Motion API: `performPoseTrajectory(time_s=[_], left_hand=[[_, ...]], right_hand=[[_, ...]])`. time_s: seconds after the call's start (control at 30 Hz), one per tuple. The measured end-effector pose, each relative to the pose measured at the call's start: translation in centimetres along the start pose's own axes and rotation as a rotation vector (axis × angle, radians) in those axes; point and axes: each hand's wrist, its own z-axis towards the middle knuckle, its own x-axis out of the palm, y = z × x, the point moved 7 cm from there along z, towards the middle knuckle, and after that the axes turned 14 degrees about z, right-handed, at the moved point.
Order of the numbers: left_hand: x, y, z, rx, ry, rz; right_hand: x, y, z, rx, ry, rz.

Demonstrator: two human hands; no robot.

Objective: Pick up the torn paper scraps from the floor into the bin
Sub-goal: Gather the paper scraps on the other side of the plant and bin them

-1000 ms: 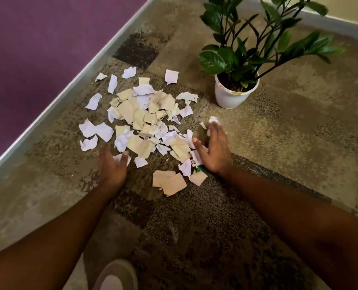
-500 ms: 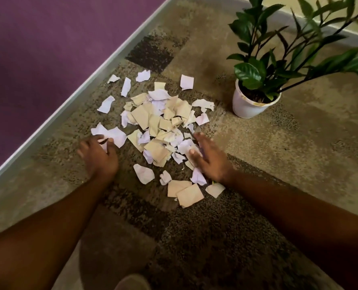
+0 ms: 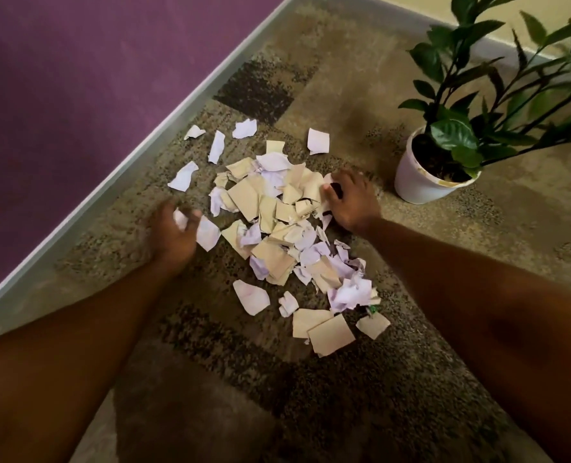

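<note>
Scraps [image 3: 277, 225]: torn paper, tan and pale lilac-white, ragged edges, some flat, some crumpled. They lie heaped on the rug [image 3: 360, 396], mid-way between its left edge and the pot [image 3: 421, 182]; loose strays sit toward the far-left edge, and a few flat tan pieces lie nearer the person. Rug: low pile, mottled beige and dark brown blocks. A pale metal strip [image 3: 117, 168] runs along its left edge, with purple floor [image 3: 77, 78] beyond.

Pot: white, round, smooth, with a glossy dark-leaved plant [image 3: 477, 95], near the rug's far-right corner.

Left hand [image 3: 174, 235]: blurred, palm down at the heap's left side, fingers curled over a white scrap; a firm grip cannot be told. Right hand [image 3: 350, 202]: palm down at the heap's far-right side, fingers spread and bent against the scraps, holding nothing. Both forearms are bare and reach in from the near edge.
</note>
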Motion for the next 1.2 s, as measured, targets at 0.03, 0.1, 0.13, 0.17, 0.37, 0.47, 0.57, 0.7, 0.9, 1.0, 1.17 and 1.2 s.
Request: performPoseTrajectory(time_s=[0.03, 0.1, 0.13, 0.17, 0.37, 0.47, 0.57, 0.7, 0.9, 1.0, 1.17, 1.2], left_hand=[[0.4, -0.8, -0.8, 0.015, 0.001, 0.010], [1.1, -2.7, -2.7, 0.031, 0.018, -0.009], [1.5, -3.3, -3.3, 0.029, 0.042, -0.019], [1.9, -3.5, -3.8, 0.030, 0.074, -0.015], [-0.3, -3.8, -4.9, 0.131, -0.015, 0.047], [-1.8, -0.6, -2.9, -0.023, -0.140, 0.165], [-0.7, 2.1, -0.7, -0.078, -0.053, 0.194], [1.3, 1.5, 0.6, 0.044, 0.043, 0.333], [2.7, 1.6, 1.2, 0.060, 0.286, 0.512], [2.9, 1.3, 1.2, 0.062, 0.342, 0.567], [2.9, 1.1, 1.4, 0.057, 0.448, 0.552], [3.0, 1.1, 1.4, 0.054, 0.464, 0.554]], right_hand=[[0.3, 0.2, -0.8, -0.019, 0.013, -0.002], [0.7, 0.7, -3.6, -0.053, 0.013, 0.046], [0.9, 1.3, -5.4, -0.068, 0.026, 0.075], [1.2, 1.9, -7.3, -0.084, 0.046, 0.104], [0.4, 6.5, -11.9, -0.235, -0.035, 0.149], [-0.8, 6.7, -7.9, -0.161, -0.254, 0.134], [1.4, 5.7, -3.4, -0.071, -0.037, 0.105], [5.1, 5.3, -5.1, -0.110, 0.173, 0.050], [1.6, 9.2, -5.1, -0.338, -0.211, 0.085], [0.8, 10.6, 0.9, -0.271, -0.319, 0.073], [4.0, 7.3, 10.3, 0.112, -0.103, -0.089], [4.4, 6.5, 11.0, 0.144, -0.079, -0.081]])
